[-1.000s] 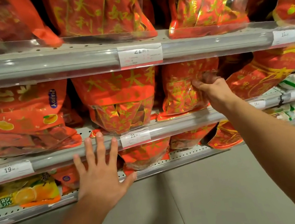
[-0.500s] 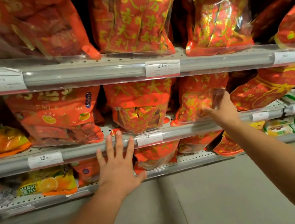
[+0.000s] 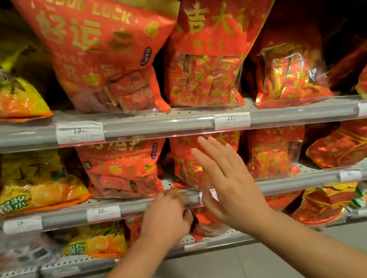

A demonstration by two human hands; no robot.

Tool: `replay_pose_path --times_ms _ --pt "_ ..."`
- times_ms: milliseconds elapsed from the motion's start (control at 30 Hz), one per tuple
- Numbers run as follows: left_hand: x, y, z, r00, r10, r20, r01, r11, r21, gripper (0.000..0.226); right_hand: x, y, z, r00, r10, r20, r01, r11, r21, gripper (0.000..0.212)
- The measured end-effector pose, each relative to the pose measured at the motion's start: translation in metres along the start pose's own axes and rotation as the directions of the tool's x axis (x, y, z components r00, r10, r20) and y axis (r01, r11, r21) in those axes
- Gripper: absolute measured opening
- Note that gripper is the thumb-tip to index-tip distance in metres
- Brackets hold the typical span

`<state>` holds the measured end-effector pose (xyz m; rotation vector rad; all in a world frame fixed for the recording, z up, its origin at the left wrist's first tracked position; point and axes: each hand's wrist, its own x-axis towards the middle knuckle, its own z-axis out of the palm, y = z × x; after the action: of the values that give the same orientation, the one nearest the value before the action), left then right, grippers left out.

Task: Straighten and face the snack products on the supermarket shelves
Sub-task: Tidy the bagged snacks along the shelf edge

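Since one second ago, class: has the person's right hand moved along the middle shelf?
Yes. The right hand has moved left along the shelf rail, leaving the bag beyond the 21 price tag for the bag above it.

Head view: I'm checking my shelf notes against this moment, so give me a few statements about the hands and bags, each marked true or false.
1. The right hand has straight fingers, spread in front of a red bag. True.
2. The left hand is up at the top shelf. False: it is low, at the rail of the middle shelf.
3. The price tag above the right hand reads 21. True.
4. The orange-slice bags sit right of the red ones. False: they sit to the left.
5. The big Good Luck bag lies flat. False: it stands, leaning.
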<state>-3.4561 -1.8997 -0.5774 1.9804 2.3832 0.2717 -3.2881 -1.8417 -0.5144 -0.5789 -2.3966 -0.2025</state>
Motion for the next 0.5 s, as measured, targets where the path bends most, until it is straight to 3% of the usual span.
replay_pose_path --times_ms 67,133,167,233,367,500 --pt "-0.008 -0.015 -0.023 0.940 0.040 -0.338 -0.067 0.995 -0.069 0.040 0.018 -0.002 -0.003 1.000 0.015 -0.020 -0.016 0.998 -0.058 0.083" --pt "-0.012 -0.032 -0.046 0.781 0.042 -0.624 -0.143 0.983 -0.114 0.035 0.033 0.001 -0.001 0.998 0.068 -0.005 -0.068 0.990 -0.126 0.085" --pt "-0.011 -0.037 -0.057 0.714 0.017 -0.700 -0.122 0.988 -0.100 0.037 0.039 0.004 0.002 0.995 0.099 0.004 -0.097 0.984 -0.151 0.085" --pt "-0.008 -0.047 -0.077 0.666 -0.034 -0.745 -0.014 0.998 -0.059 0.056 0.047 0.009 0.010 0.988 0.151 0.014 -0.145 0.970 -0.198 0.086" --pt "0.004 -0.071 -0.078 0.713 -0.104 -0.693 0.165 0.986 0.022 0.082 0.057 0.007 0.030 0.981 0.187 -0.040 -0.191 0.936 -0.297 0.089" --pt "0.017 -0.080 -0.065 0.610 -0.059 -0.790 0.167 0.984 0.056 0.081 0.063 0.000 0.043 0.957 0.211 -0.198 -0.261 0.924 -0.278 0.084"
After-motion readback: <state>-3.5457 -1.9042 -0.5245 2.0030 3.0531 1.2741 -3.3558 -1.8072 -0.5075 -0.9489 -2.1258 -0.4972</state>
